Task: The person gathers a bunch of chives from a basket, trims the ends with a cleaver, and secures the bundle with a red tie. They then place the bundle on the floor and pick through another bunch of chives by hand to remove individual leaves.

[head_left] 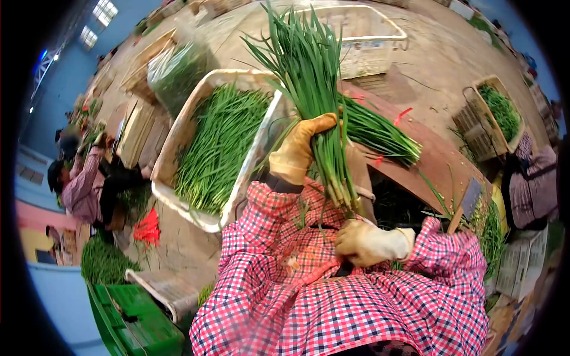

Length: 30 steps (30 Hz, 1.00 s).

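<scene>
My left hand (297, 148), in a tan work glove, is closed round a thick bunch of garlic chives (309, 77). Their green leaves fan out upward, and the pale stem ends point down toward my lap. Just below those ends is my right hand (363, 242), also gloved, with its fingers curled in. Whatever it may hold is hidden. Beyond the bunch, another bundle of chives (380, 132) lies on a reddish-brown board (442, 145), with red ties (402, 116) near it. A flat grey blade (471, 199) rests at the board's near right end.
On my left stands a white crate (253, 155) filled with loose chives. Another white crate (368, 56) is ahead, and a crate of greens (475, 121) sits to the right. A green crate (133, 320) is at lower left. A person (86, 184) sits at far left.
</scene>
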Available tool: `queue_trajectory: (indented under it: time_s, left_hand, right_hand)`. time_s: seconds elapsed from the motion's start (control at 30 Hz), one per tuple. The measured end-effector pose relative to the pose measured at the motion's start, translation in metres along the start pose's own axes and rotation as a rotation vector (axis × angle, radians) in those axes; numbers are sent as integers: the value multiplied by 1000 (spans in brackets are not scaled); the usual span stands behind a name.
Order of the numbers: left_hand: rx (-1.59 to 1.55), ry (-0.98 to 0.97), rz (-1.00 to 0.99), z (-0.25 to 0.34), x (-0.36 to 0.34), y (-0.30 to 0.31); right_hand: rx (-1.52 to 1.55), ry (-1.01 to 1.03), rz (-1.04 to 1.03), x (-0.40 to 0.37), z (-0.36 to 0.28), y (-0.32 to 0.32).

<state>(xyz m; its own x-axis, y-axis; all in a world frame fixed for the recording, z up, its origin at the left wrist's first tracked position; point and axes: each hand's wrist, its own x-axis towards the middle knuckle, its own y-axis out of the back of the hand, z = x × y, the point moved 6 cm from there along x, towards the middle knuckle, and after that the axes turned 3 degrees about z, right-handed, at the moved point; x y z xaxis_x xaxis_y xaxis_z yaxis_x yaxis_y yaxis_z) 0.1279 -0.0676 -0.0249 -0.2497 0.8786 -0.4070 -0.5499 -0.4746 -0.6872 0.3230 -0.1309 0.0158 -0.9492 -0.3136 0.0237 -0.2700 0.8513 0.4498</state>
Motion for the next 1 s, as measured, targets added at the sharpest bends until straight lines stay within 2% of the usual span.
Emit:
queue_trajectory:
  time_s: [0.03,0.07,0.13,0.17,0.23,0.3,0.33,0.37,0.43,0.5,0.57,0.63,0.7,0.77,0.87,0.93,1.0]
  left_hand:
    - [-7,43,31,-7,12,-6]
    - [43,-56,-10,-9,19,-19]
    - [84,-33,-105,-22,40,-46]
    - [101,-7,-139,-30,49,-59]
    - [137,11,-175,-35,49,-86]
    - [158,25,-242,-42,62,-107]
    - [186,60,-237,-48,63,-113]
    - [215,91,-232,-49,57,-123]
    - [376,9,-301,-59,61,-135]
    - [403,-4,-322,-61,49,-148]
    - [468,-123,-435,-72,52,-161]
    - [542,-188,-517,-81,46,-175]
    - [533,-180,-565,-83,38,-189]
    - [638,-213,-588,-91,36,-199]
    - [677,-151,-704,-102,46,-211]
    - [743,-66,-722,-98,58,-222]
    - [775,-213,-769,-87,62,-241]
  right_hand:
    - [150,-101,103,-18,8,11]
    - [349,-204,202,-41,15,16]
    - [714,-457,425,-101,27,9]
    - [928,-578,425,-125,27,-1]
    - [1135,-643,153,-169,26,-41]
    - [872,-832,51,-184,14,-44]
    - [373,-1083,-215,-196,14,-41]
    - [-18,-1124,-404,-205,14,-34]
    - [-412,-1482,-300,-212,24,12]
    - [-415,-1267,478,-197,-16,77]
    - [-149,-896,883,-193,-14,114]
    - [294,-728,1045,-199,31,127]
    - [316,-729,1037,-186,40,160]
    - [122,-444,1218,-182,38,192]
    - [394,-342,1393,-174,21,225]
    - [203,-483,1484,-175,29,251]
    - [90,-593,1571,-179,27,261]
